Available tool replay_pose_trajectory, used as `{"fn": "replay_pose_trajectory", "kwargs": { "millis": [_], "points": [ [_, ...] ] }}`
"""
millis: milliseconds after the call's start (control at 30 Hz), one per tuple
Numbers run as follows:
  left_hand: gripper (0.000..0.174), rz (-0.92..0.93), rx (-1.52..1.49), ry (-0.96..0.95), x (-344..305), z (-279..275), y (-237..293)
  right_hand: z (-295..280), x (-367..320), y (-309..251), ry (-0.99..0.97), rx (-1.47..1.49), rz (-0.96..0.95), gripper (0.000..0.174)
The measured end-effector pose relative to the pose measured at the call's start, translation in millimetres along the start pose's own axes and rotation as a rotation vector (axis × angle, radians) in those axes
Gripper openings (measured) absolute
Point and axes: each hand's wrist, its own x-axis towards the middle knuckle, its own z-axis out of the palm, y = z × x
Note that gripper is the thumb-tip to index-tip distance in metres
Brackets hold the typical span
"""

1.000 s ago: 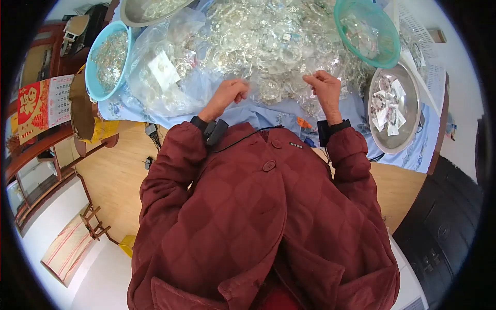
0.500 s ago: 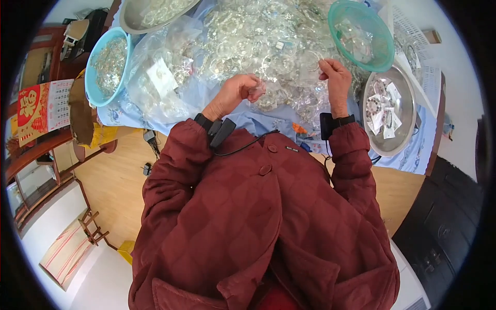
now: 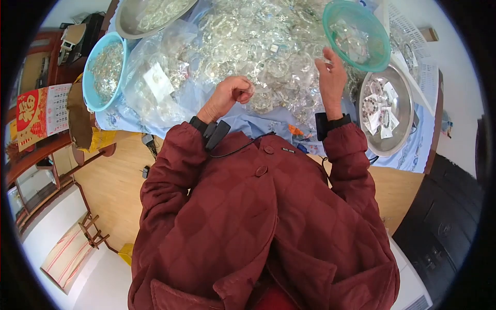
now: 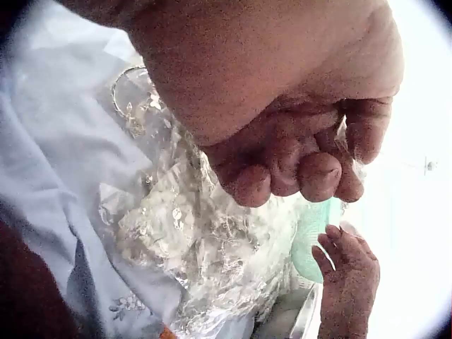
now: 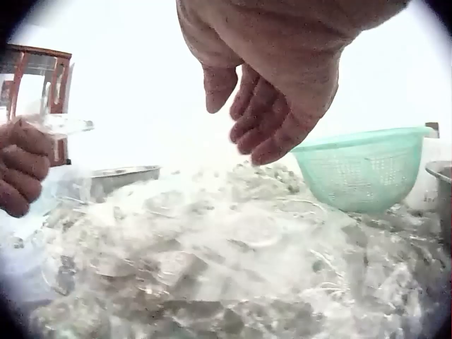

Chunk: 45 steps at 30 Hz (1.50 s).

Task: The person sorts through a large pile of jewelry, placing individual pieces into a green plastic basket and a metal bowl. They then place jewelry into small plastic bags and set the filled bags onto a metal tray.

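So the big change over the last second is the right hand (image 3: 330, 77). A moment ago it sits low by the table edge pinching something clear. Now it's lifted up beside the green colander (image 3: 374, 64), and in the right wrist view its fingers (image 5: 265, 138) hang loose and a little spread with nothing in them. We reckon whatever it carried has been let go near the colander, but the glare makes that hard to confirm.

The left hand (image 3: 231, 94) barely shifts. It's curled tight, and the left wrist view shows the fingers (image 4: 318, 173) folded in on a small clear packet (image 5: 63, 123), held just above the near edge of the heap of packets (image 3: 258, 46). So one piece looks dealt with and one is in hand.

Pose-wise, the right forearm angles up and away from the body with the palm turned toward the colander. The left wrist is bent inward, knuckles up, over the blue cloth (image 3: 268, 121). A steel bowl (image 3: 408, 119) sits just right of the right wrist.
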Motion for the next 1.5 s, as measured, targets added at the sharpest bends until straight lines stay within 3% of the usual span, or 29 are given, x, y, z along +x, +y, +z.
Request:
{"fn": "replay_pose_trajectory", "kwargs": {
  "millis": [100,167,267,333,533,667,733,833,900,933,1000,1067,1200,1267,1400,1500],
  "points": [
    [0.019,-0.005,-0.042,0.014,1.6,2.4,-2.4,6.8,-12.3,-23.8,-0.564,0.476,0.316,0.042],
    [0.018,-0.010,-0.018,-0.002,3.9,1.4,-2.9,13.0,-23.7,-54.2,-0.846,0.778,0.699,0.032],
    [0.018,-0.019,0.029,-0.021,2.6,-0.3,-3.7,17.9,-34.7,-67.7,-0.869,0.855,0.777,0.023],
    [0.018,0.039,0.151,0.102,-0.6,0.6,-6.2,20.9,-37.7,-67.7,-0.884,0.894,0.817,0.019],
    [0.015,0.056,0.071,0.211,-3.7,31.0,6.9,26.3,-42.7,-54.1,-0.805,0.738,0.688,0.011],
    [0.011,-0.007,0.162,0.257,4.7,25.8,-8.4,24.6,-45.2,-57.9,-0.793,0.668,0.615,0.013],
    [0.005,0.024,0.378,0.205,11.8,10.3,-15.2,22.0,-46.0,-56.2,-0.803,0.561,0.543,0.014],
    [0.006,0.019,0.435,0.303,10.8,26.6,-4.7,28.4,-50.5,-46.7,-0.731,0.497,0.453,0.015],
    [0.007,0.014,0.424,0.319,12.1,23.1,-7.3,20.2,-48.7,-58.5,-0.735,0.822,0.715,0.015],
    [0.007,0.006,0.429,0.322,15.2,20.1,-9.0,20.4,-48.8,-55.1,-0.687,0.814,0.696,0.015],
    [0.007,0.008,0.372,0.278,16.4,24.5,-10.1,21.0,-51.5,-45.2,-0.873,0.786,0.735,0.015],
    [0.007,-0.011,0.232,0.285,16.3,27.2,-10.2,14.3,-49.0,-43.6,-0.823,0.791,0.723,0.014],
    [0.008,0.051,0.391,0.330,21.2,24.5,-3.8,6.9,-48.2,-38.5,-0.718,0.805,0.611,0.010],
    [0.008,0.100,0.236,0.307,24.3,18.2,0.2,-0.1,-39.7,-40.1,-0.663,0.777,0.647,0.010],
    [0.007,0.116,0.202,0.384,20.2,6.9,14.1,-14.9,-26.8,-38.5,-0.550,0.836,0.720,0.012],
    [0.008,0.113,0.134,0.524,13.4,-13.0,6.3,-26.8,-13.8,-28.3,-0.528,0.865,0.767,0.012]
  ]
}}
